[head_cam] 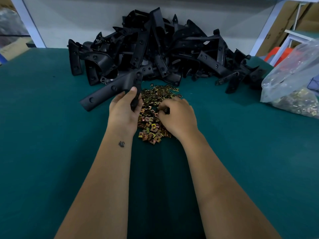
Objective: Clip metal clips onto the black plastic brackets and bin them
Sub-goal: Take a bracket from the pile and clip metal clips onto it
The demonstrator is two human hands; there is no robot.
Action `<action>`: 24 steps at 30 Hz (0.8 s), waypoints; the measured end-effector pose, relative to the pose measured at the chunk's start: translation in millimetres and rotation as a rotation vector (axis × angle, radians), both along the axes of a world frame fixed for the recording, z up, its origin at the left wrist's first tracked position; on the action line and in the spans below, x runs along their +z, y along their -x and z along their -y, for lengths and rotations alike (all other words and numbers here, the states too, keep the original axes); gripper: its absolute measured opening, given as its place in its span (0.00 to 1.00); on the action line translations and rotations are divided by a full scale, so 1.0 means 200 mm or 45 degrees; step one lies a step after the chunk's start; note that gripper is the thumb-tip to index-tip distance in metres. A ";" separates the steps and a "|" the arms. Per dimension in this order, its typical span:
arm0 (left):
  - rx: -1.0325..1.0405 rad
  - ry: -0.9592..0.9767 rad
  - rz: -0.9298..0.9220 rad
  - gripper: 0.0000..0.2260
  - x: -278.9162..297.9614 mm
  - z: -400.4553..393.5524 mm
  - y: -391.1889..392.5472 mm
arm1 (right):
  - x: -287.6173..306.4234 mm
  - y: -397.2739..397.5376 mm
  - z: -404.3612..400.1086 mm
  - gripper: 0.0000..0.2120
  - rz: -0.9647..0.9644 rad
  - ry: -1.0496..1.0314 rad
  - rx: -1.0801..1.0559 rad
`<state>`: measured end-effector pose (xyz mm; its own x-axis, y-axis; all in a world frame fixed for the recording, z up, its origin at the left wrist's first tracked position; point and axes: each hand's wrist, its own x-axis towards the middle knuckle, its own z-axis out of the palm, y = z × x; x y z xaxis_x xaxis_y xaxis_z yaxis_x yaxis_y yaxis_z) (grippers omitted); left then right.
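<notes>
- A heap of black brackets (pixel 151 49) is piled at the desk's (pixel 43 118) far side.
- One stiff, light bracket (pixel 110 90) is gripped near its bend by the left hand (pixel 122 111).
- Small, slippery clips (pixel 151 107) are pinched edgewise by the right hand's (pixel 177 116) curled fingers (pixel 163 109); what they hold cannot be told.

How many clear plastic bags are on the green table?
1. The plastic bag sits at the table's right edge, partly cut off by the frame, with metal clips inside. Others could lie out of view.
</notes>
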<state>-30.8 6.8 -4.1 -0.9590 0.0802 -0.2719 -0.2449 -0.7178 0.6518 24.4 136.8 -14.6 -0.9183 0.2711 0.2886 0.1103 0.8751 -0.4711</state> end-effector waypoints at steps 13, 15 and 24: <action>0.010 -0.030 -0.005 0.16 0.00 0.04 0.00 | 0.01 0.00 -0.02 0.13 0.027 -0.010 0.066; 0.045 -0.016 0.016 0.18 0.00 0.04 0.01 | 0.02 0.00 -0.02 0.13 0.061 -0.035 0.083; -0.109 0.018 -0.039 0.04 0.01 -0.04 -0.05 | 0.02 0.00 -0.01 0.12 0.014 0.049 0.112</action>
<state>-21.2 14.3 -2.1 -0.9567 0.1585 -0.2442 -0.2846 -0.6858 0.6698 24.6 139.3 -10.7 -0.9421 0.1998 0.2692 0.0390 0.8629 -0.5039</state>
